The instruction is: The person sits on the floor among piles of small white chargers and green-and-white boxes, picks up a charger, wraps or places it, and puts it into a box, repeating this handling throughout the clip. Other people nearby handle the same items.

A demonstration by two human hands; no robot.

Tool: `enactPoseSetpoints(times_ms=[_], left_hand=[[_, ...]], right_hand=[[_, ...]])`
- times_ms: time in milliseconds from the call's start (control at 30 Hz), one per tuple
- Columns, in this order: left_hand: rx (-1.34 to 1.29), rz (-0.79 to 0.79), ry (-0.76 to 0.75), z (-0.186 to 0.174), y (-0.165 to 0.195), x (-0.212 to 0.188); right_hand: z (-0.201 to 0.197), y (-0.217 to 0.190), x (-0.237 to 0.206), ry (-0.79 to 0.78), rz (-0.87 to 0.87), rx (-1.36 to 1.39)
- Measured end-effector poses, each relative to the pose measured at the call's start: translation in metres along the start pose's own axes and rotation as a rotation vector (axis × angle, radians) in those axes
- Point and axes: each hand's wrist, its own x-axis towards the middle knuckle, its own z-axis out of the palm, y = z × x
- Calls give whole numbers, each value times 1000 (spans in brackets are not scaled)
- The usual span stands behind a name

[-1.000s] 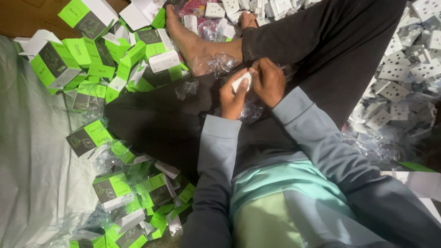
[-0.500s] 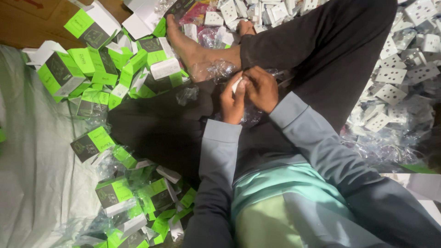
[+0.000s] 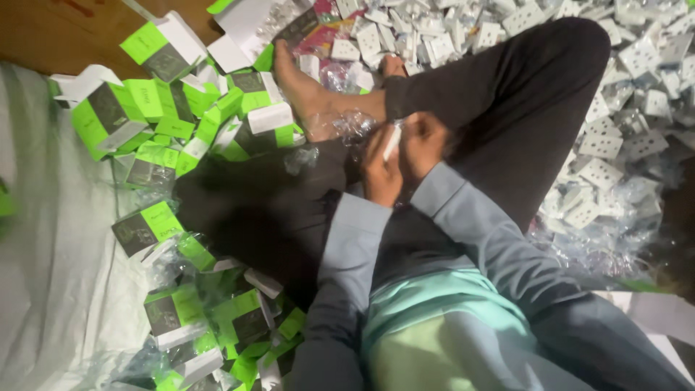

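I sit cross-legged on the floor in dark trousers. My left hand (image 3: 381, 174) and my right hand (image 3: 423, 147) meet over my lap, both pinching one small white flat piece (image 3: 392, 141) that stands on edge between them. Crumpled clear plastic wrap (image 3: 352, 127) lies just beyond the hands, against my bare foot (image 3: 308, 98). My grey sleeves reach down to the bottom of the view.
A heap of green-and-white small boxes (image 3: 156, 108) lies to the left, with more (image 3: 210, 318) by my left knee. Several white socket plates (image 3: 608, 137) and clear bags cover the floor at right. White cloth (image 3: 51, 275) spreads at lower left; wooden floor (image 3: 58, 29) shows top left.
The view has shifted slightly. My hands stay together over my lap, and the white piece has turned more on edge between the fingers.
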Motion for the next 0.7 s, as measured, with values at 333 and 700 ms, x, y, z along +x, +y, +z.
enactPoseSetpoints(times_ms=[333, 700], left_hand=[[-1089, -747, 154, -13, -54, 0], [-1616, -724, 306, -31, -87, 4]], right_hand=[[-15, -20, 4, -190, 182, 211], [-40, -94, -12, -579, -595, -426]])
